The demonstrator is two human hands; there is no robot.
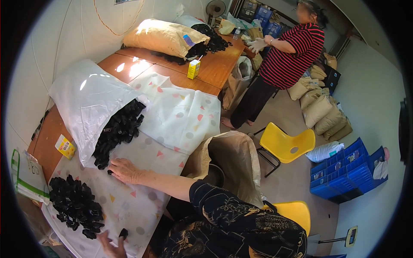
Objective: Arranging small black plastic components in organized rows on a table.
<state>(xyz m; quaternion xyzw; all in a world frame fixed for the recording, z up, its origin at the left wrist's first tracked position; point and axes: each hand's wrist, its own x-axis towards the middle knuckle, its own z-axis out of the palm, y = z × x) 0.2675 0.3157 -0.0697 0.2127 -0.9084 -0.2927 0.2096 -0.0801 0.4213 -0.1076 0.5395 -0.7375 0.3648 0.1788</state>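
My right hand (pixel 124 170) is at the mouth of a white sack (pixel 92 94), its fingers closed on a small black plastic piece (pixel 110 172). Many similar black pieces (pixel 118 129) spill out of that sack onto the patterned tablecloth (pixel 142 189). At the lower edge, my left hand (pixel 112 246) has its fingers apart, and one black piece (pixel 123 233) sits by its thumb. Just beyond the left hand lies a heap of black pieces (pixel 75 204). Part of the left hand is cut off by the frame edge.
A yellow drink carton (pixel 194 69) and a brown sack (pixel 165 38) stand farther along the table. Nearer are a yellow packet (pixel 65 146) and a white-green bag (pixel 30 176). An open paper sack (pixel 234 157), yellow chair (pixel 286 144), blue crates (pixel 344 170) and another person (pixel 290 58) are rightward.
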